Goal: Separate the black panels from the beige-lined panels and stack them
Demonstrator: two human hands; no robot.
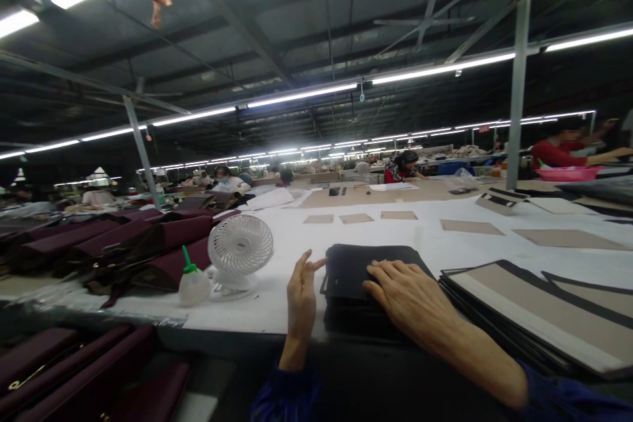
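A stack of black panels (pixel 353 267) lies near the front edge of the white-covered table. My right hand (pixel 403 290) rests flat on its top, fingers stretched toward the middle of the uppermost panel. Beside the left side of the stack, my left hand (pixel 302 290) is held upright with its fingers apart, one fingertip at the stack's far left corner. Whether that finger touches the edge is hard to tell. Neither hand grips anything. To the right of the stack lies a fanned pile of beige and black panels (pixel 539 306).
A white fan (pixel 241 247) and a bottle with a green nozzle (pixel 194 283) stand to the left. Maroon bags (pixel 163 247) fill the far left. Beige pieces (pixel 472 227) lie spread across the white table covering (pixel 306 244). Several people work farther back; one wears red sleeves (pixel 558 153).
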